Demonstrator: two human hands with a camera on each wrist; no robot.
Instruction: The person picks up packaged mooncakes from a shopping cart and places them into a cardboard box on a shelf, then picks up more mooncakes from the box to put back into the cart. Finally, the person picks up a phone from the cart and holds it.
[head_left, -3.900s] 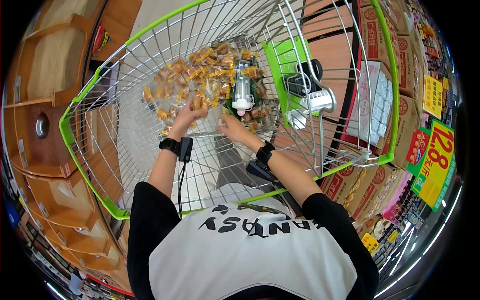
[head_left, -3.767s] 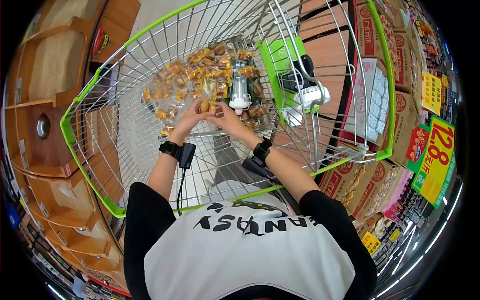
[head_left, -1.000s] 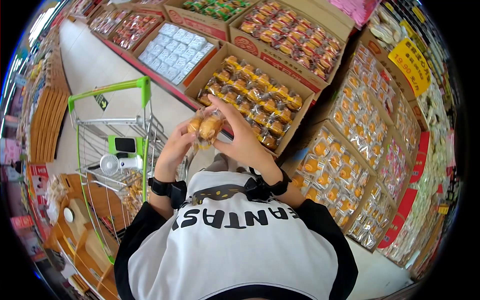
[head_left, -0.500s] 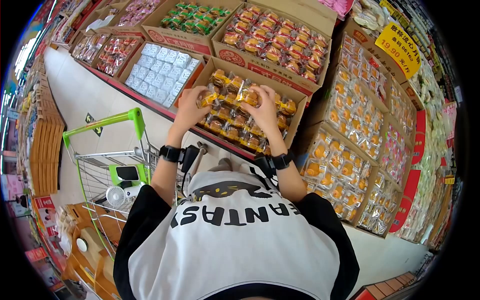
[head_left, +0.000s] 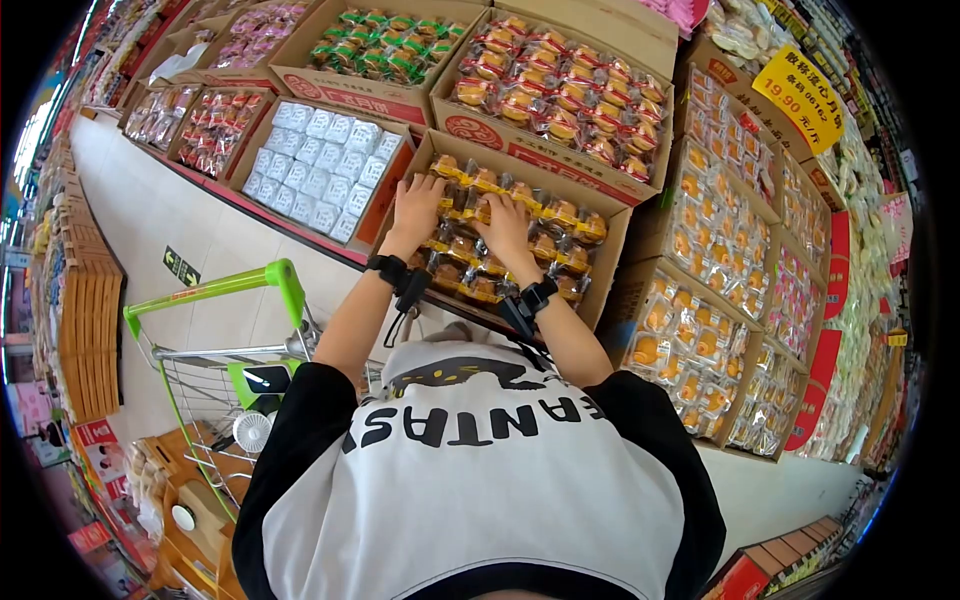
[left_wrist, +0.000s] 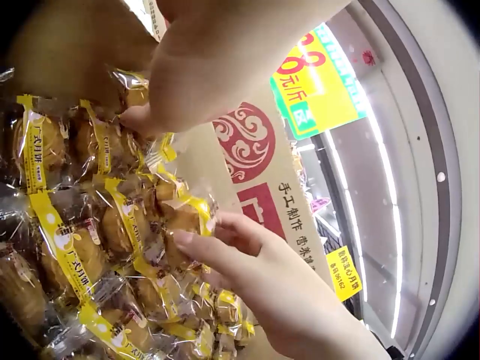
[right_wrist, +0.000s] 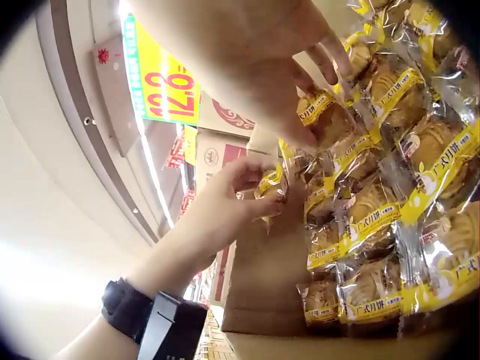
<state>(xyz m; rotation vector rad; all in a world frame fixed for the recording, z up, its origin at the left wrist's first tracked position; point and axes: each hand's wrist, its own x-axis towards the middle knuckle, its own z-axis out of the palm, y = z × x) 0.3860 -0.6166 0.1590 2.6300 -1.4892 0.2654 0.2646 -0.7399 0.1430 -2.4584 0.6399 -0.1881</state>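
Note:
Individually wrapped mooncakes with yellow bands (head_left: 462, 247) fill an open cardboard box (head_left: 612, 215) in front of me. My left hand (head_left: 418, 212) is at the left side of this box. In the right wrist view, the thumb and fingers of that left hand (right_wrist: 225, 206) pinch a mooncake (right_wrist: 273, 187) near the box wall. My right hand (head_left: 506, 236) reaches over the middle rows. The left wrist view shows this right hand (left_wrist: 270, 281) with thumb and fingers around a wrapped mooncake (left_wrist: 182, 219). Other packs lie close around both hands.
A green-handled shopping cart (head_left: 215, 290) stands at my left, with a small white fan (head_left: 252, 432). Boxes of white packets (head_left: 318, 165), red-banded mooncakes (head_left: 565, 95) and green-banded ones (head_left: 385, 45) adjoin mine. Stacked clear packs (head_left: 690, 340) stand at the right.
Earlier my hands were in the cart among wrapped pieces, then held mooncakes together before my chest. They have since parted and come down into the box. My view has turned from cart to display.

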